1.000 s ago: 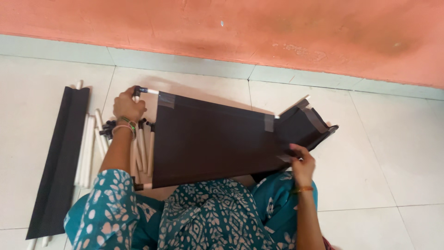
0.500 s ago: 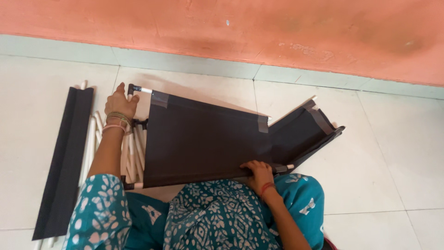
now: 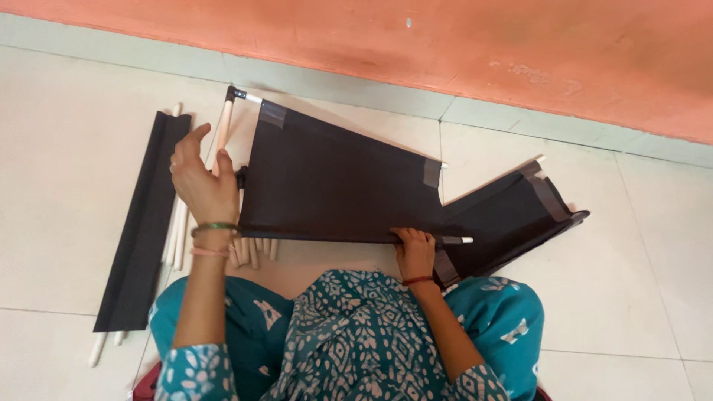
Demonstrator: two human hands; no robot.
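The dark fabric panel (image 3: 334,182) now stands tilted up off the floor (image 3: 653,245), higher than a moment ago. The right hand (image 3: 414,249) grips its near rod closed; the left hand (image 3: 202,186), loosely open, rests beside the frame's white side rod (image 3: 221,134).

From here my left grip (image 3: 202,186) covers the middle of the white side rod (image 3: 223,126), so I can't tell whether it touches it. The dark fabric panel (image 3: 334,182) hides the loose white rods (image 3: 252,252) beneath it. My right grip's fingertips (image 3: 407,236) curl behind the panel's near edge.
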